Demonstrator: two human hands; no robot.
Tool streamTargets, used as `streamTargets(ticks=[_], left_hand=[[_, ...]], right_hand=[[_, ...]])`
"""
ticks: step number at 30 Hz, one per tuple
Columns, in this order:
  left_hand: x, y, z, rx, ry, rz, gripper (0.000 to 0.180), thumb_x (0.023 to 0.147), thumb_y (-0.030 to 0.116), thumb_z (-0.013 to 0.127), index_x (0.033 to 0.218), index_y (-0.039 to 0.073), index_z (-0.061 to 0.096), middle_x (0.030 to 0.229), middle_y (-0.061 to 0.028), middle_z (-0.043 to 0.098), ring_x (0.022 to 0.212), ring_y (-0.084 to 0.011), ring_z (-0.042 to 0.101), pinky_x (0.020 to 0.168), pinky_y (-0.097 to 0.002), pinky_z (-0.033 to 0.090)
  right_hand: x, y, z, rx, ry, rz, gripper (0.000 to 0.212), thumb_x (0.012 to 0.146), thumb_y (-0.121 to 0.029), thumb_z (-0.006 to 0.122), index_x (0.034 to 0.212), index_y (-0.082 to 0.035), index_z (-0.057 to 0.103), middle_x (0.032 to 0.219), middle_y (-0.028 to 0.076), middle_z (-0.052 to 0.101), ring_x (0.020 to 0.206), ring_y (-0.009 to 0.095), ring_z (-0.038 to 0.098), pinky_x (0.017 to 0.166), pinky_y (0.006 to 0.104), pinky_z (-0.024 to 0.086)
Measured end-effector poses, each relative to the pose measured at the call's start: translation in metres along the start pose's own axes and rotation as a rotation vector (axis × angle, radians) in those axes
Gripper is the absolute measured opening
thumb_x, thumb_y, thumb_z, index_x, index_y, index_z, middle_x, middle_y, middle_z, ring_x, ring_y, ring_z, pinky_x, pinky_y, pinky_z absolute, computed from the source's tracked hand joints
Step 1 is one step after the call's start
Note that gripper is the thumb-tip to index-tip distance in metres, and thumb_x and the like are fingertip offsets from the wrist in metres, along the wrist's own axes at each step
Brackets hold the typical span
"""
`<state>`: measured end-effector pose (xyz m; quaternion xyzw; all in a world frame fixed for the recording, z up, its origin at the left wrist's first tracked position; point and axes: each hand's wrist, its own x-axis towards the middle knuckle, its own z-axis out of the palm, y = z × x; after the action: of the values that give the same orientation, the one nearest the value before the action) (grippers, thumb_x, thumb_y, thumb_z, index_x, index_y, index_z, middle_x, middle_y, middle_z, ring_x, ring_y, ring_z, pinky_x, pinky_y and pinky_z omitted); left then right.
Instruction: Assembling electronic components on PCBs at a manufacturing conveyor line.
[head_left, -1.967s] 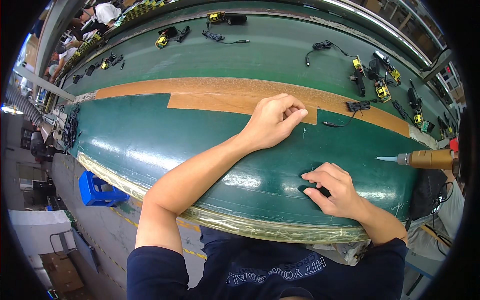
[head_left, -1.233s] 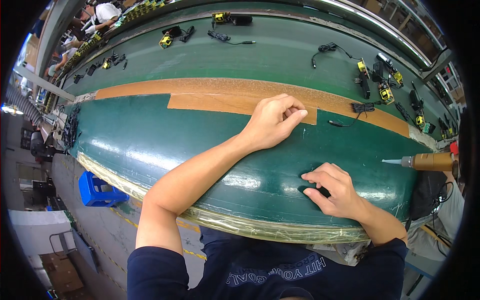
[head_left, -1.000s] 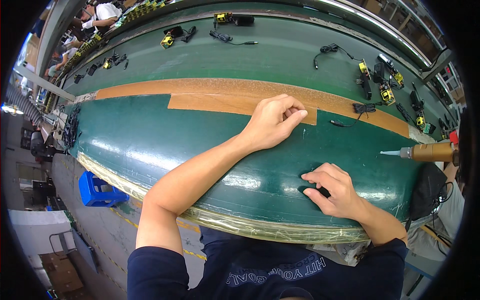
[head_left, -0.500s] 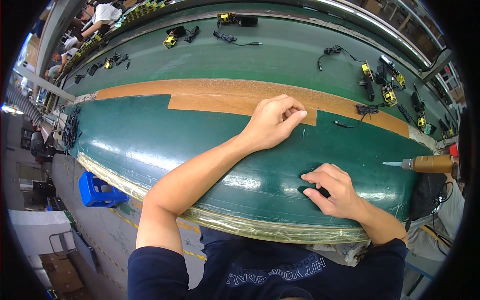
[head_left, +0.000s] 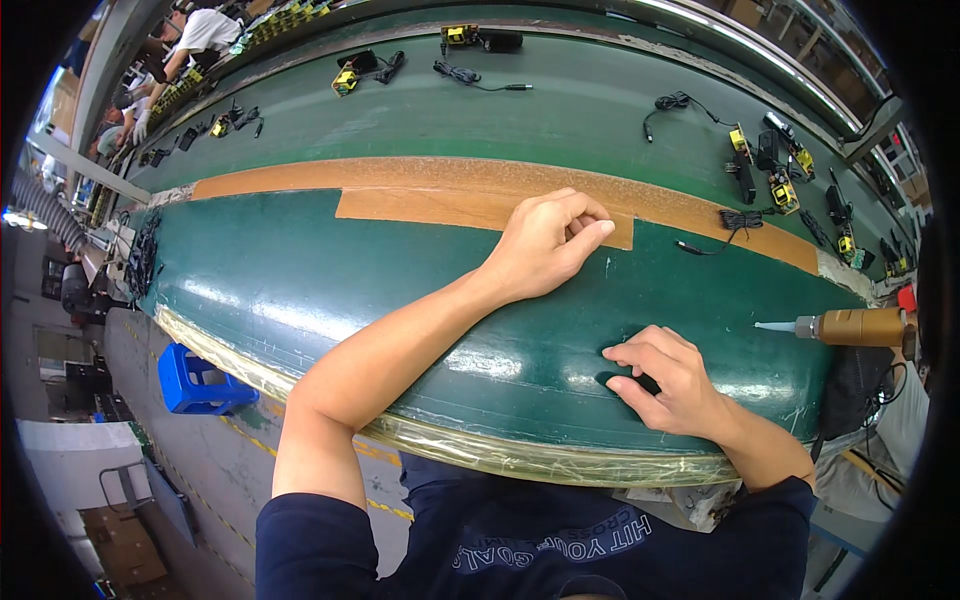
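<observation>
My left hand (head_left: 553, 243) rests on the green work surface (head_left: 430, 280), over the right part of a brown strip (head_left: 425, 208). Its fingers are curled and the thumb meets the forefinger, with nothing visible between them. Nearer to me, my right hand (head_left: 668, 383) lies on the same surface. A gap separates its bent fingers from the thumb, and it holds nothing. The closest loose item is a coiled black cable (head_left: 738, 220) with a plug, lying across the brown edge strip to the right of my left hand.
A conveyor belt (head_left: 580, 110) beyond carries several yellow-and-black adapter circuit assemblies (head_left: 784, 192) with black cables. From the right reaches a brown dispenser with a pale nozzle (head_left: 850, 327). Black cables (head_left: 143, 250) hang at the left; a blue stool (head_left: 195, 380) stands below. Another person (head_left: 205, 35) works far left.
The assemblies and cables on the belt have shifted slightly to the right. The dispenser nozzle has moved a little leftward. My hands stay where they were.
</observation>
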<state>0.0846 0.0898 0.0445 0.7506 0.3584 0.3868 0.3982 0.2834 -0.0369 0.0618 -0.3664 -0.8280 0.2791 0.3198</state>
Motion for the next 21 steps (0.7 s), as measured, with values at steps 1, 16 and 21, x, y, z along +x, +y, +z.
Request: streamTargets(ticks=[1, 16, 21], left_hand=[[0.000, -0.001, 0.000, 0.003, -0.001, -0.001, 0.013, 0.087, 0.010, 0.062, 0.090, -0.002, 0.065, 0.077, -0.0038, 0.060, 0.061, -0.0100, 0.048, 0.056, -0.0234, 0.042], [0.010, 0.019, 0.003, 0.004, -0.010, -0.016, 0.013, 0.087, 0.008, 0.062, 0.096, -0.001, 0.066, 0.080, -0.0041, 0.061, 0.063, -0.0099, 0.050, 0.058, -0.0219, 0.042], [0.041, 0.008, 0.006, 0.054, 0.015, 0.063, 0.024, 0.087, 0.008, 0.062, 0.109, 0.001, 0.063, 0.087, -0.0067, 0.059, 0.067, -0.0118, 0.052, 0.061, -0.0232, 0.044]], right_hand=[[0.000, 0.001, 0.001, -0.002, 0.000, 0.002, 0.028, 0.073, 0.000, 0.071, 0.100, 0.000, 0.065, 0.086, 0.009, 0.060, 0.065, 0.017, 0.050, 0.060, 0.0260, 0.044], [-0.003, -0.005, -0.018, -0.022, 0.040, -0.041, 0.025, 0.075, -0.004, 0.070, 0.099, -0.002, 0.065, 0.083, 0.005, 0.058, 0.062, 0.018, 0.049, 0.062, 0.0275, 0.043], [-0.017, -0.008, -0.036, -0.016, 0.059, -0.051, 0.022, 0.078, -0.008, 0.069, 0.099, -0.004, 0.064, 0.081, 0.004, 0.056, 0.061, 0.019, 0.049, 0.063, 0.0288, 0.043]])
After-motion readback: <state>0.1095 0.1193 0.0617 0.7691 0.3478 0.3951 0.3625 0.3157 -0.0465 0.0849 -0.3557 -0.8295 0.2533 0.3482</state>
